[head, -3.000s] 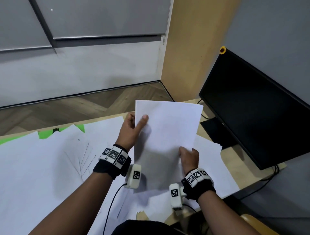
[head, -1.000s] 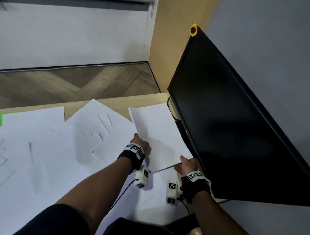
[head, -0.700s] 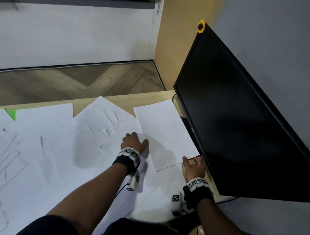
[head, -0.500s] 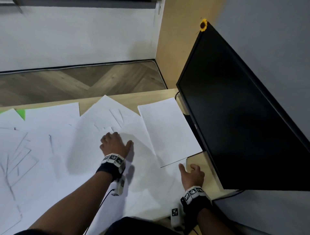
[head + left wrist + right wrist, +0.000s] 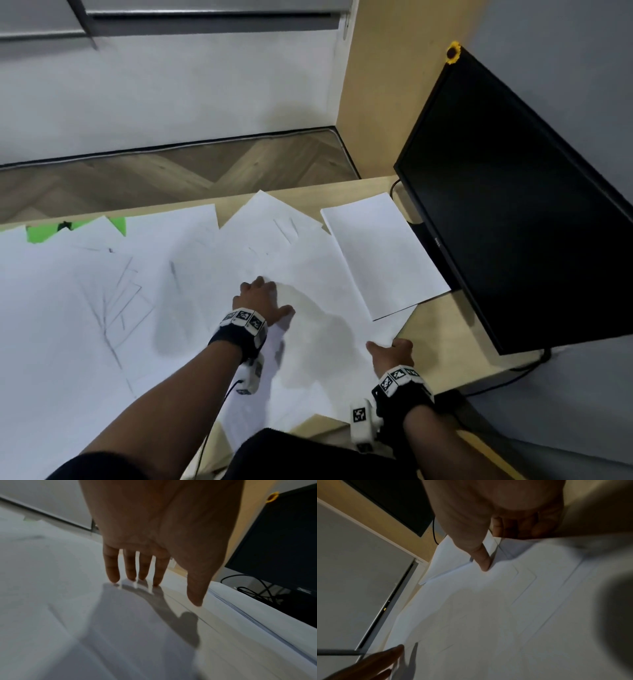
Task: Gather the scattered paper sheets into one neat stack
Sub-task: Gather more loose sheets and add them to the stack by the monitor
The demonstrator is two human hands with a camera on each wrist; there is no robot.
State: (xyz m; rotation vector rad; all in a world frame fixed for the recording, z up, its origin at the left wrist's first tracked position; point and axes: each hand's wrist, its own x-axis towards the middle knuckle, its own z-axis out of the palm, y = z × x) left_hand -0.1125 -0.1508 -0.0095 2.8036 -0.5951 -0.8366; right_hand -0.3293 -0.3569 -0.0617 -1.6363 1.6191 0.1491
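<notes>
Partly hidden right hand (image 5: pixel 392 353) grip pinching loose sheet (image 5: pixel 325 308); left hand (image 5: pixel 258 299) flat.

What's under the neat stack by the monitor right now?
The stack lies on loose sheets at its left and near edges. Bare desk shows beyond its near-right corner. Whatever is beneath its middle is covered.

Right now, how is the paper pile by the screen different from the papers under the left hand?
The pile is squared up, edges together; the loose sheets lie crooked and overlapping. The pile sits untouched beside the monitor; the left hand rests its fingers on the loose sheets. Both are white paper.
</notes>
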